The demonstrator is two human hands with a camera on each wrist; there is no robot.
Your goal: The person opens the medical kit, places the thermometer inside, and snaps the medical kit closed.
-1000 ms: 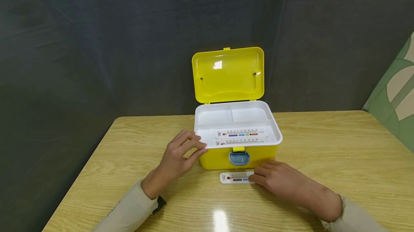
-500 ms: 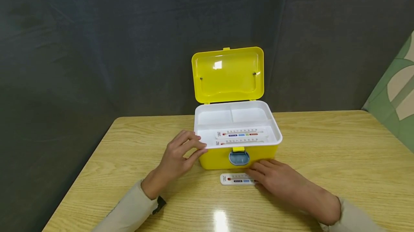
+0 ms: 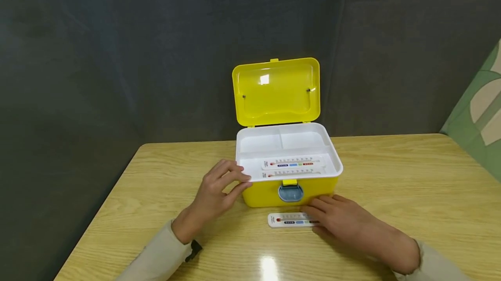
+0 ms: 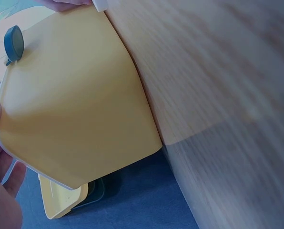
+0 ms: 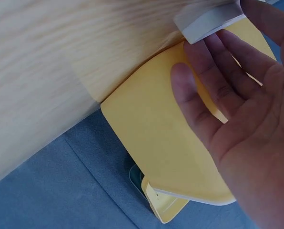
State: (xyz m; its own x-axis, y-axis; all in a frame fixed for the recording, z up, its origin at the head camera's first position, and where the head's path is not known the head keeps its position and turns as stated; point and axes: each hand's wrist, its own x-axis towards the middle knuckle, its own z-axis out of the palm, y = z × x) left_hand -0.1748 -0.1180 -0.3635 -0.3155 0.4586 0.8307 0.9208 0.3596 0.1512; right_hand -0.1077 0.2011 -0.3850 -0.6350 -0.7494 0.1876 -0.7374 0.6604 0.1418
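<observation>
Pinching the yellow box (image 3: 262, 195) by its rim (image 3: 270, 180) with the left hand (image 3: 220, 186) and the thermometer (image 3: 289, 220) low at the desk (image 3: 172, 185) in front with the right hand (image 3: 344, 222), baring more printed length than a second ago, apparently settling the hold.

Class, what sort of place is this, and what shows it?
Probably a screened-off indoor tabletop workspace: a wood-grain table, a plain dark backdrop behind it, and a green-and-beige patterned surface at the head view's right.
</observation>
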